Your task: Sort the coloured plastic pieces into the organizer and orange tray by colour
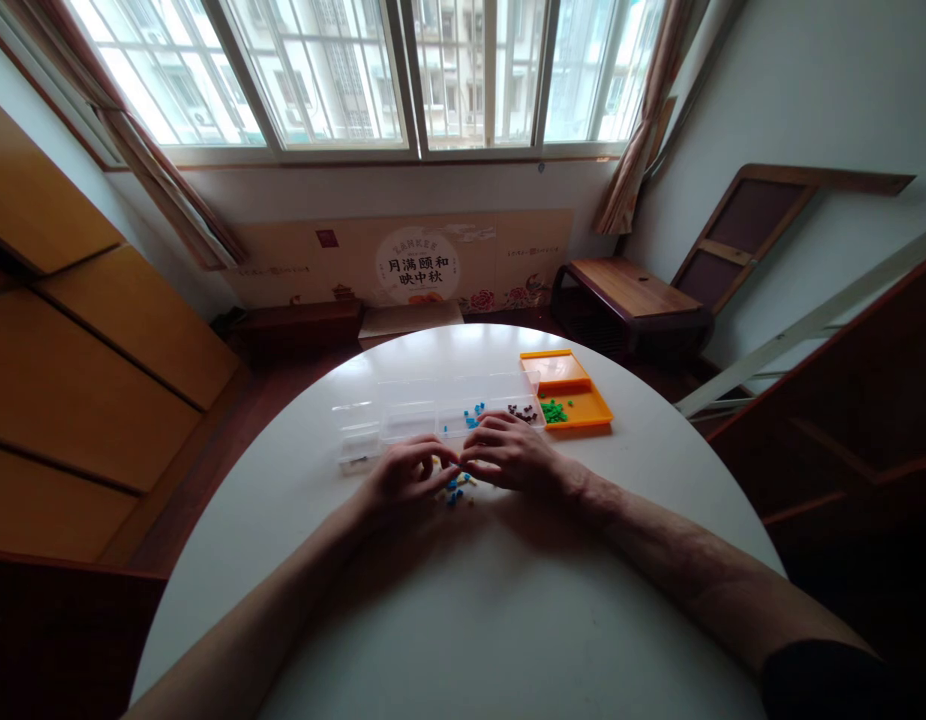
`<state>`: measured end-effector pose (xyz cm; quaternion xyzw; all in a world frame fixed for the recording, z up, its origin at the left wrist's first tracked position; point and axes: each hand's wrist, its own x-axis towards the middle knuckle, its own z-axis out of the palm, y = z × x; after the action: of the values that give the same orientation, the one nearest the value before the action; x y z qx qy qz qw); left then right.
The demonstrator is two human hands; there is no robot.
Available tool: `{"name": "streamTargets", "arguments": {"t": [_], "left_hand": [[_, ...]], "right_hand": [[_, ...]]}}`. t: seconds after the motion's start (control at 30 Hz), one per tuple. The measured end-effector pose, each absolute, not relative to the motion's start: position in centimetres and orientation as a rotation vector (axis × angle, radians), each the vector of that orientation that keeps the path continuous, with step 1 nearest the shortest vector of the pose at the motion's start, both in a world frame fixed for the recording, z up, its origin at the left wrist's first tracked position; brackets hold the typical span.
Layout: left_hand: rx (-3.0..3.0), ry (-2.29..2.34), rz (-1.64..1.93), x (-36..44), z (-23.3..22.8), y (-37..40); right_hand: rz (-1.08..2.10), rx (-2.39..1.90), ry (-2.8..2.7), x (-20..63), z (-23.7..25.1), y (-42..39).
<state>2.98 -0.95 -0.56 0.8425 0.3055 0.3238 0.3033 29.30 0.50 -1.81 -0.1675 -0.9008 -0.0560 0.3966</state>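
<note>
On the round white worktop (463,600), left hand (407,478) and right hand (508,455) meet over small blue beads (454,492); whether either grip pinches one, I cannot tell.

Two bare forearms come in from the bottom edge of the view, both uncovered from the wrist far up toward the elbow. The left hand (407,478) and the right hand (508,455) wear no gloves, and no ring, watch or bracelet can be made out on either; the wrists are plain. The fingers (487,424) are bare as well. At the lower right corner the right arm ends in the edge of a dark, nearly black sleeve (819,675), apparently pushed up or short. The left arm shows no sleeve at all.
</note>
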Motion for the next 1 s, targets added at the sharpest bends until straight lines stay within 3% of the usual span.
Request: {"name": "streamTargets", "arguments": {"t": [0.53, 0.87, 1.0], "left_hand": [[2.268, 0.836, 0.950, 2.88, -0.92, -0.82], [2.277, 0.885, 0.950, 2.84, -0.88, -0.95], [2.278, 0.947, 0.996, 2.73, -1.06, -0.87]], "right_hand": [[-0.080, -0.543, -2.223, 29.18, -1.86, 0.37], [-0.126, -1.017, -1.980, 29.57, -2.35, 0.90], [-0.103, -0.904, -2.060, 29.38, -2.21, 0.75]]}}
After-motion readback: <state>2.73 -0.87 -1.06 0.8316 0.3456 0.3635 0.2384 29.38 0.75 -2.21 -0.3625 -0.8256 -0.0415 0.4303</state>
